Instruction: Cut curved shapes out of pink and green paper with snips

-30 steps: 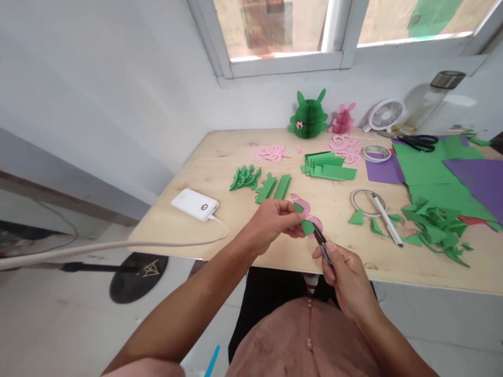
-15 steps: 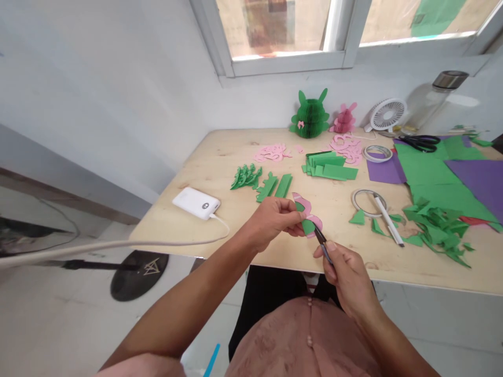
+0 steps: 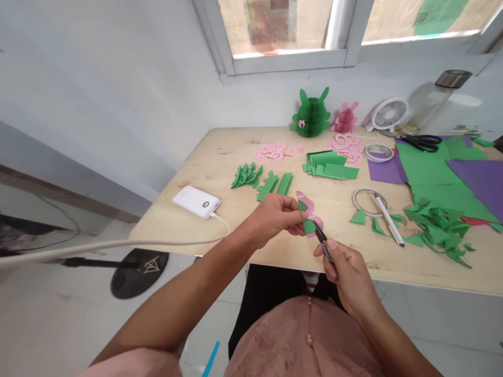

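Observation:
My left hand [image 3: 286,215] pinches a small curved pink paper cutout [image 3: 306,203] together with a piece of green paper [image 3: 308,226], held just above the front part of the table. My right hand [image 3: 346,264] is closed round the handles of a pair of dark scissors [image 3: 323,241]. Their blades point up and left and meet the paper near my left fingertips. How far the blades are parted is too small to tell. Beyond my left hand lie cut green paper strips [image 3: 284,184] and a pile of curly green cutouts [image 3: 246,175].
The wooden table [image 3: 236,144] also holds a white power bank [image 3: 196,201] with a cable at left, pink scraps [image 3: 273,151], stacked green strips [image 3: 332,165], tape [image 3: 378,153], a white pen [image 3: 389,220], green scraps [image 3: 440,228], black scissors [image 3: 420,142] and a fan [image 3: 389,114]. Green [image 3: 312,116] and pink [image 3: 346,118] paper figures stand behind.
Both hands, with the paper and scissors, are almost where they were. The pink and green paper sits very slightly further right, and the whole view has shifted a little.

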`<state>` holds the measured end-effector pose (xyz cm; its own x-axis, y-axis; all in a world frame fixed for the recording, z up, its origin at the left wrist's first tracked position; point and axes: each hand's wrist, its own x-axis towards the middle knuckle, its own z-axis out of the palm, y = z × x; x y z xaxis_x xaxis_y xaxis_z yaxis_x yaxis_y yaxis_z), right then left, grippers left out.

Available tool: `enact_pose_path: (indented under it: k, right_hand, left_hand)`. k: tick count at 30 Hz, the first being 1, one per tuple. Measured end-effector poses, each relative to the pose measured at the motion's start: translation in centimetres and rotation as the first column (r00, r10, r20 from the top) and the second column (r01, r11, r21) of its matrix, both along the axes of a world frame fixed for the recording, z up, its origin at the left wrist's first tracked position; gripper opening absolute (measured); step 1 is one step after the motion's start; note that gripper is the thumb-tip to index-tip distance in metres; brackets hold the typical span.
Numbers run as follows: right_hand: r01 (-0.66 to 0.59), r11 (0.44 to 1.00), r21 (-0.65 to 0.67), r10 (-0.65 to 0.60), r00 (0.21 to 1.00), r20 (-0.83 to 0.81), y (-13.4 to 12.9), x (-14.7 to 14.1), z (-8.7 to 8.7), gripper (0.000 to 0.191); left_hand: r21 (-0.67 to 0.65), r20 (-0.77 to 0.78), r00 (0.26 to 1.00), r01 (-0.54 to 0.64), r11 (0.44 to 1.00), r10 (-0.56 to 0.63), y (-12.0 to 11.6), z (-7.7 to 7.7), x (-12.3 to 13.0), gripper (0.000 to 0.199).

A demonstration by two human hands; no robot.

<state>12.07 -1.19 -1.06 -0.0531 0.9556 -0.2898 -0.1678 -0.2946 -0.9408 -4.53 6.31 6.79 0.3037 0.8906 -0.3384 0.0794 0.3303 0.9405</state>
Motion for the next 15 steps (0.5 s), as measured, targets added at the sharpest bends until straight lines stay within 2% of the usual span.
enact_pose_path:
  k: [15]
  right_hand:
    - [-0.046, 0.999, 0.027, 0.044, 0.997, 0.066, 0.18, 0.20, 0.15, 0.042]
  left_hand:
    - [0.009, -0.045, 0.996, 0.073, 0.997, -0.073, 0.47, 0.07, -0.55, 0.020]
